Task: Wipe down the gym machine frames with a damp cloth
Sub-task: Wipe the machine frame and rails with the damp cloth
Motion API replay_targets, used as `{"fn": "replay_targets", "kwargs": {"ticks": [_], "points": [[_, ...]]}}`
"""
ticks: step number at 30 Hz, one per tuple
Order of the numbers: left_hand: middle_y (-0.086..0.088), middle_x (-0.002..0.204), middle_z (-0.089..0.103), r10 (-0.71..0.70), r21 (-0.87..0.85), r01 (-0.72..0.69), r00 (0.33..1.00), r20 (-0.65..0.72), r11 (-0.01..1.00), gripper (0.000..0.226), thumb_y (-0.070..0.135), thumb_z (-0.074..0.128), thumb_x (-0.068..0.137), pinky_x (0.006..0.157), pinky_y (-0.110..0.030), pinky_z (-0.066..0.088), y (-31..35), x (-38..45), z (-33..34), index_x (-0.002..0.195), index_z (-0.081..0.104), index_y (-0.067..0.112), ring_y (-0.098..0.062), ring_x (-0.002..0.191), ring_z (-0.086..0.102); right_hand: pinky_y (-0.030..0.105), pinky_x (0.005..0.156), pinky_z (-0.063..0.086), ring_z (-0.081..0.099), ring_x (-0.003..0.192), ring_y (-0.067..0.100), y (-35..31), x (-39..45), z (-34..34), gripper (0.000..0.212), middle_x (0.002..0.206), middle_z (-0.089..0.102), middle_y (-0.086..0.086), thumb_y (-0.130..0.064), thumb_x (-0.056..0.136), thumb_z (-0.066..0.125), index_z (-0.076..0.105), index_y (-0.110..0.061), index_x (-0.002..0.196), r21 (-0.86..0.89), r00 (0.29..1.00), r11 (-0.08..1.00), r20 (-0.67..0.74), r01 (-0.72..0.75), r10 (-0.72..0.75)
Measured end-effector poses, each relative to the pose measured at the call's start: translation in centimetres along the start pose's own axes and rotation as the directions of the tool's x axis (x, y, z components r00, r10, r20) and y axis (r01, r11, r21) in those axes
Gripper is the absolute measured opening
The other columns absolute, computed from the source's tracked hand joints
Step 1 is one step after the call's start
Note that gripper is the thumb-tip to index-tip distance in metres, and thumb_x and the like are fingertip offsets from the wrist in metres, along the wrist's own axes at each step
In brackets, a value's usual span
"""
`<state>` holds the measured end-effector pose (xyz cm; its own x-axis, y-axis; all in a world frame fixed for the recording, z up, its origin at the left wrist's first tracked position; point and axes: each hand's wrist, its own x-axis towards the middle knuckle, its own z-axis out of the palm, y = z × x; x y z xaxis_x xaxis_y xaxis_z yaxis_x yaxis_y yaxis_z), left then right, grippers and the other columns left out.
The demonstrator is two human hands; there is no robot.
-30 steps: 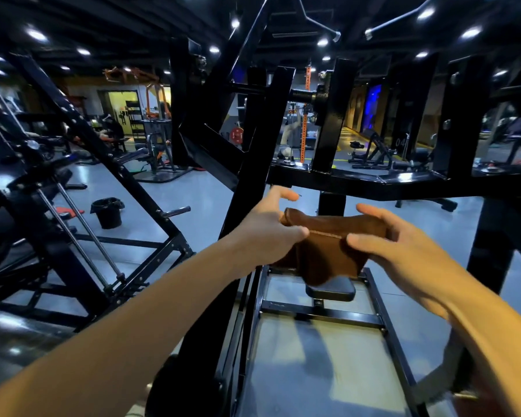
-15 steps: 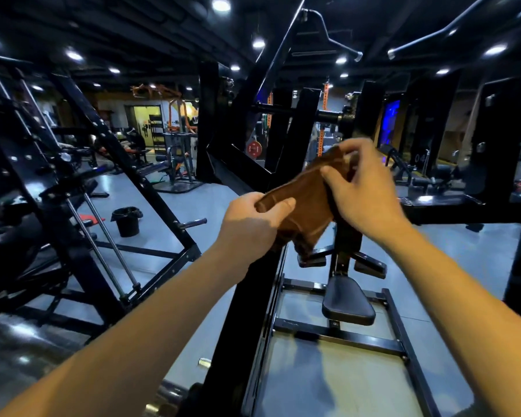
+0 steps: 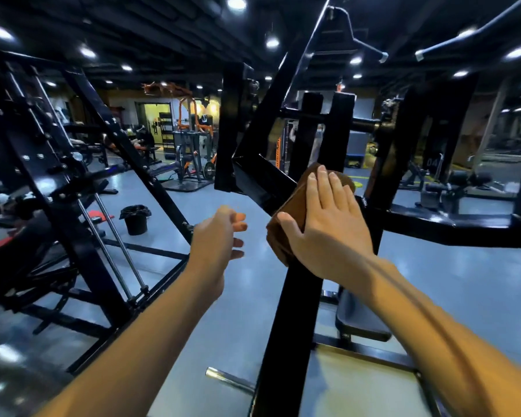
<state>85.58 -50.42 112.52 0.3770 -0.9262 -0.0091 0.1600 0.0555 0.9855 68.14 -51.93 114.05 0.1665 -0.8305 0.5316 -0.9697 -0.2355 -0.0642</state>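
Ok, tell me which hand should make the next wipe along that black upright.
Right. The right hand already presses the brown cloth flat against the black upright; the left hand hangs beside it, holding nothing.

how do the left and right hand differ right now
The right hand lies flat, fingers straight, pressing the brown cloth against the black frame post; the left hand hangs in the air, fingers loosely curled, holding nothing. The right is raised higher. Both are bare.
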Motion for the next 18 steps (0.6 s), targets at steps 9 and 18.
{"fn": "replay_targets", "kwargs": {"ticks": [9,18], "points": [[0.000,0.087,0.078,-0.094,-0.142,0.076,0.988,-0.124,0.987,0.038,0.029,0.047,0.104,0.070,-0.031,0.049,-1.1,6.4,-1.9,0.092,0.078,0.011,-0.020,0.083,0.064,0.041,0.130,0.004,-0.006,0.160,0.027,-7.8,11.6,0.9,0.081,0.173,-0.013,0.008,-0.058,0.108,0.028,-0.006,-0.010,0.165,-0.047,0.995,0.994,0.012,0.101,-0.100],[0.002,0.109,0.071,0.080,-0.161,-0.111,0.979,-0.188,0.981,0.033,0.022,0.041,0.098,0.086,-0.037,0.050,0.6,6.5,1.5,0.103,0.074,0.022,-0.019,0.101,0.063,0.040,0.127,0.014,0.010,0.159,0.030,-6.6,8.1,0.2,0.062,0.173,0.005,0.013,-0.022,0.112,0.038,0.008,-0.006,0.164,-0.204,0.962,0.942,-0.008,0.267,-0.274]]}}
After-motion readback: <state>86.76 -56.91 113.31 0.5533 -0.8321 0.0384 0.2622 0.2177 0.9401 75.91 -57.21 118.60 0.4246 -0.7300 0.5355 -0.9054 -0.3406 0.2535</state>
